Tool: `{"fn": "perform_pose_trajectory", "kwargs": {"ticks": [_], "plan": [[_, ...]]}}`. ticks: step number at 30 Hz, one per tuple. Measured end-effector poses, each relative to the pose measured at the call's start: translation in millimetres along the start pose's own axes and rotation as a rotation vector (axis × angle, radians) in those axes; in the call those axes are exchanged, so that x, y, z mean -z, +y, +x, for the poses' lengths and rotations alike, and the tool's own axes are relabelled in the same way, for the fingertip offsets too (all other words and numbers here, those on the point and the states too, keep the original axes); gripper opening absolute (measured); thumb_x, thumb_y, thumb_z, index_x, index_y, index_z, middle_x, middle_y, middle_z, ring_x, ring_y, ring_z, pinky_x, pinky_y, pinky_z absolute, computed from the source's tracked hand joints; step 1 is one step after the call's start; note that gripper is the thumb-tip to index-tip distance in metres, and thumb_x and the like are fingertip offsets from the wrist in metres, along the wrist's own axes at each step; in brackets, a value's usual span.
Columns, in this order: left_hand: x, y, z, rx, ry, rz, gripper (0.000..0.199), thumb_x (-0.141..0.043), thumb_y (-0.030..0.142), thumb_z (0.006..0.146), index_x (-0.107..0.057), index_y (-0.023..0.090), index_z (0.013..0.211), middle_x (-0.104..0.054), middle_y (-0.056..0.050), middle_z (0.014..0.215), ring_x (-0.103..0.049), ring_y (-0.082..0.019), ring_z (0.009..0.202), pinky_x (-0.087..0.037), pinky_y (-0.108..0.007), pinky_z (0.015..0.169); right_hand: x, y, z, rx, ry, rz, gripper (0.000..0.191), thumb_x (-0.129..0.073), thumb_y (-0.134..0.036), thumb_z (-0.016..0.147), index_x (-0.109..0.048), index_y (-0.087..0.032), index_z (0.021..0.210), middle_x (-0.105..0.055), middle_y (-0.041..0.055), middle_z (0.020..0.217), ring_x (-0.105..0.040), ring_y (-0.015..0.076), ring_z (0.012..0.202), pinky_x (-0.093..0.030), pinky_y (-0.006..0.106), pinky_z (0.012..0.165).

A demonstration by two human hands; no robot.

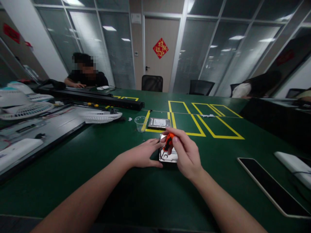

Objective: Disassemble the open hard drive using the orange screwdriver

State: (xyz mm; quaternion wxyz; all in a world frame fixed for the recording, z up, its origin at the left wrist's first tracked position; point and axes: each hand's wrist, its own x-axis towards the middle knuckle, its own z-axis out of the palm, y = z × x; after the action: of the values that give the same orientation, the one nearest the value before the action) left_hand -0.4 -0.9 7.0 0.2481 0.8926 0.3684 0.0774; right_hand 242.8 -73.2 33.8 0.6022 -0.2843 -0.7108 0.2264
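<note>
A silver hard drive [166, 156] lies on the green table in front of me. My left hand [147, 152] grips its left side, thumb at the near corner and fingers toward the far one. Above the drive, my right hand [186, 150] is closed around an orange and black screwdriver [168, 141], tilted over the drive's left part. The screwdriver's tip is too small to make out clearly, and my right hand hides the drive's right side. Just beyond lies a second hard drive [159, 123] with a white label, beside a clear plastic cup [141, 124].
Yellow tape outlines [194, 134] mark the table. White fan parts [99, 116], a large metal panel [53, 126] and a long black bar [116, 102] lie left. A dark-screened tablet [272, 187] lies right, near a white device [295, 168]. Another person [87, 76] sits across the table.
</note>
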Motion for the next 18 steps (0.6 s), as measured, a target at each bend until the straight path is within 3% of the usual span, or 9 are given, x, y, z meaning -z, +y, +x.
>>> {"fn": "perform_pose_trajectory", "kwargs": {"ticks": [4, 10, 14, 18], "plan": [[-0.6, -0.2, 0.1, -0.036, 0.015, -0.009, 0.107, -0.105, 0.069, 0.103, -0.060, 0.031, 0.192, -0.054, -0.018, 0.206, -0.037, -0.051, 0.200, -0.035, -0.073, 0.163, -2.1, -2.8, 1.7, -0.019, 0.028, 0.007, 0.027, -0.074, -0.047, 0.131, -0.086, -0.032, 0.149, -0.091, 0.0115, 0.140, -0.087, 0.0207, 0.090, -0.080, 0.037, 0.078], [-0.3, 0.1, -1.4, -0.015, 0.011, -0.032, 0.112, -0.105, 0.069, 0.102, -0.056, 0.032, 0.196, -0.052, -0.018, 0.208, -0.038, -0.052, 0.199, -0.037, -0.075, 0.161, -3.5, -3.0, 2.9, -0.023, 0.019, 0.029, 0.023, -0.084, -0.042, 0.125, -0.083, -0.032, 0.146, -0.092, 0.0098, 0.135, -0.093, 0.0246, 0.108, -0.079, 0.035, 0.081], [-0.8, -1.4, -0.2, -0.028, 0.014, -0.027, 0.106, -0.105, 0.067, 0.102, -0.061, 0.032, 0.192, -0.051, -0.018, 0.208, -0.035, -0.052, 0.201, -0.034, -0.076, 0.163, -0.6, -0.8, 0.5, -0.007, -0.008, 0.006, 0.032, -0.073, -0.046, 0.131, -0.084, -0.035, 0.159, -0.092, 0.0103, 0.137, -0.090, 0.0237, 0.099, -0.080, 0.040, 0.083], [-3.4, -5.7, 2.1, -0.046, 0.019, -0.016, 0.108, -0.105, 0.071, 0.102, -0.061, 0.030, 0.191, -0.053, -0.020, 0.207, -0.034, -0.053, 0.201, -0.033, -0.076, 0.163, 0.8, -1.5, -0.2, -0.007, -0.012, 0.001, 0.036, -0.063, -0.046, 0.135, -0.087, -0.036, 0.160, -0.092, 0.0127, 0.143, -0.091, 0.0269, 0.104, -0.080, 0.043, 0.080]]}}
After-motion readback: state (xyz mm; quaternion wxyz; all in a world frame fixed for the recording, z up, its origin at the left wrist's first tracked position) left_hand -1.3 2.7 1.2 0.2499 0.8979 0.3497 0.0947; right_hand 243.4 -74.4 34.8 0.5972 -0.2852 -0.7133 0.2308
